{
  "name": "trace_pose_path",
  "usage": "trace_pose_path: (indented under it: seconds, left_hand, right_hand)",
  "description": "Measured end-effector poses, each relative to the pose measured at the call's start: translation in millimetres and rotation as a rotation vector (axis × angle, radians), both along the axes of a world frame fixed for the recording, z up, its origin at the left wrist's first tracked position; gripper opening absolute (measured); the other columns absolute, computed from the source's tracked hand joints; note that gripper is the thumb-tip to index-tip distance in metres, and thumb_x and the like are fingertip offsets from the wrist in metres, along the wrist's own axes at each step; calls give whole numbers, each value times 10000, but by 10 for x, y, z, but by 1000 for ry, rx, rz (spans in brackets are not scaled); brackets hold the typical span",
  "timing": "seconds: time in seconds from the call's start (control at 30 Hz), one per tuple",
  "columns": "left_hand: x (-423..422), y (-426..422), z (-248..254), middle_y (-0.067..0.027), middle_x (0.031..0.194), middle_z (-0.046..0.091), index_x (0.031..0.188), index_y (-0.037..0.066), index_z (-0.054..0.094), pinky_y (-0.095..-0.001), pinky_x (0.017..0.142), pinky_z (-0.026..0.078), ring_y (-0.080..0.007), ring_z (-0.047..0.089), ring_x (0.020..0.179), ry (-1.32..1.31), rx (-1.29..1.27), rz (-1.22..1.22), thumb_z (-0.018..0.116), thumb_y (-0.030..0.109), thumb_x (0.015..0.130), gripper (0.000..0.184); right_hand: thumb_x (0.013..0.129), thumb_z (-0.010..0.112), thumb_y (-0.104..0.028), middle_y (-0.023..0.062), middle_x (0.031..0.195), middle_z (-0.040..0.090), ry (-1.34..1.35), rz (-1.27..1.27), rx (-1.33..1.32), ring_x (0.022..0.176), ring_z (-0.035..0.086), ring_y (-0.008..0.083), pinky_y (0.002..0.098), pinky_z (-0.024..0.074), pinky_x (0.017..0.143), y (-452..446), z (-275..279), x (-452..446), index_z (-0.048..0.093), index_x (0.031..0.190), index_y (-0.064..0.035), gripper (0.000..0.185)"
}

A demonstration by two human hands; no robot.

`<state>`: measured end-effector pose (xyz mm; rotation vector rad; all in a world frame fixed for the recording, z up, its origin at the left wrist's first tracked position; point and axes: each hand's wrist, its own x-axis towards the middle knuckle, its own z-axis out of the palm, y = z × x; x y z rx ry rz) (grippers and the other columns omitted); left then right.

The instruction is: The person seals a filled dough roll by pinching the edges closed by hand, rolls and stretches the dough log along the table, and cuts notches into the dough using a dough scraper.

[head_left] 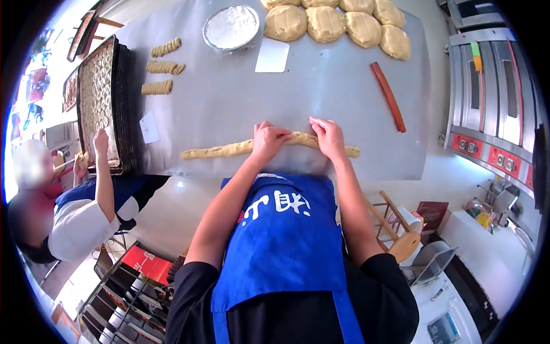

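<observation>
A long roll of dough point(220, 151) lies across the near edge of the metal table point(229, 103). My left hand point(269, 139) is on the roll left of its middle, thumb and fingers pinched on the dough. Farther right, my right hand point(328, 136) also pinches the roll, its fingertips at the far side. Between the hands, filling shows along a seam in the dough. Beyond them lie a white scraper point(271, 55), a bowl of white flour point(231, 27), several large dough lumps point(326, 24) and a reddish wooden stick point(388, 97).
Three rows of cut dough pieces point(161, 67) and another white scraper point(149, 127) lie at the left. Stacked black trays point(119, 103) hold small pieces, with a co-worker's hand point(101, 141) over them. An oven point(492, 97) stands right; a wooden stool point(404, 246) is near me.
</observation>
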<state>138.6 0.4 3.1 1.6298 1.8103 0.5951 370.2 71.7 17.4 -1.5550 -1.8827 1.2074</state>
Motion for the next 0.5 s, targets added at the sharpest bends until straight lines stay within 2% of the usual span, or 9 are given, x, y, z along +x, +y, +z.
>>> trace_pose_path:
  seconds: [0.1, 0.13, 0.17, 0.23, 0.27, 0.37, 0.43, 0.47, 0.5]
  left_hand:
    - [-1, 19, 28, -9, 869, 798, 1037, 205, 886, -420, 961, 432, -231, 654, 989, 24, -65, -43, 849, 383, 885, 236]
    - [2, 56, 51, -19, 904, 804, 1055, 208, 885, -415, 963, 428, -230, 661, 1012, 40, -106, -68, 841, 400, 897, 252]
    - [26, 78, 74, -19, 904, 804, 1055, 208, 885, -415, 963, 428, -230, 661, 1012, 39, -105, -74, 841, 400, 897, 252]
    - [44, 79, 26, -18, 908, 806, 1010, 199, 882, -418, 962, 438, -234, 667, 993, 25, 13, -85, 821, 384, 918, 216]
    - [42, 95, 4, -18, 908, 806, 1010, 199, 882, -418, 962, 438, -234, 667, 993, 40, 12, -74, 821, 384, 918, 216]
    - [41, 61, -38, -23, 934, 808, 987, 175, 874, -421, 974, 448, -246, 676, 995, 75, -23, -117, 797, 356, 943, 201]
    - [39, 81, 22, -19, 932, 807, 932, 163, 868, -421, 980, 456, -243, 685, 995, 7, 30, -115, 787, 336, 951, 191]
    - [0, 63, 89, -55, 1069, 815, 1103, 135, 845, -441, 1009, 467, -263, 691, 1067, -9, -35, -172, 789, 301, 950, 233]
    - [-10, -16, 111, -55, 1069, 815, 1103, 135, 845, -441, 1009, 467, -263, 691, 1067, -6, -36, -163, 789, 301, 950, 233]
  right_hand:
    - [953, 797, -142, 124, 1121, 818, -91, 146, 53, 1038, 713, 320, 428, 585, 937, -54, 124, 21, 813, 1266, -114, 314]
    - [916, 822, -138, 74, 1113, 828, -70, 150, 113, 1058, 707, 300, 422, 570, 954, -114, 120, -22, 827, 1230, -118, 315]
    - [916, 822, -138, 74, 1113, 828, -72, 145, 113, 1058, 707, 300, 422, 570, 954, -143, 84, -52, 827, 1230, -118, 315]
    - [871, 840, -141, 57, 1110, 830, -45, 327, 381, 1055, 714, 275, 426, 559, 968, -200, -64, -101, 843, 1158, -112, 289]
    - [838, 851, -143, 49, 1104, 833, -7, 263, 408, 1039, 721, 252, 423, 546, 978, -253, -130, -142, 849, 1092, -104, 257]
    - [840, 848, -151, 40, 1098, 835, -58, 246, 402, 1026, 728, 247, 414, 544, 970, -293, -220, -174, 854, 1067, -99, 233]
    - [879, 847, -186, 66, 1087, 833, -36, 269, 357, 1026, 732, 265, 420, 541, 977, -236, -134, -166, 857, 1095, -102, 232]
    - [901, 847, -216, 86, 1098, 829, -27, 238, 251, 1028, 733, 278, 433, 540, 982, -205, -86, -145, 843, 1165, -111, 284]
    - [923, 847, -245, 106, 1109, 824, -22, 203, 144, 1031, 733, 291, 446, 539, 988, -205, -51, -132, 828, 1234, -120, 336]
